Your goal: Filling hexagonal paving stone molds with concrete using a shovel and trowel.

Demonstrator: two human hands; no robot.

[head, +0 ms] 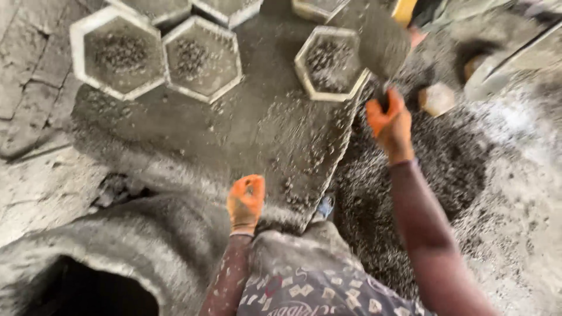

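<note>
Right hand (pixel 391 124), orange glove, grip closed round handle of trowel (pixel 377 38); grey blade loaded, raised just above hexagonal mould (pixel 329 63) at far edge of bench (pixel 257 129). Left hand (pixel 246 200), orange glove, fist closed on nothing visible, resting at near bench edge. Two more white-rimmed hexagonal moulds (pixel 158 55) side by side far left, gravel inside. Gravel pile (pixel 427 169) right of bench

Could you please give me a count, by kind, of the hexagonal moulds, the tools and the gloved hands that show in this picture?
Hexagonal moulds: 6; three whole ones, three cut off by the top edge
Trowels: 1
Orange-gloved hands: 2; left hand, right hand
Total: 9
</note>
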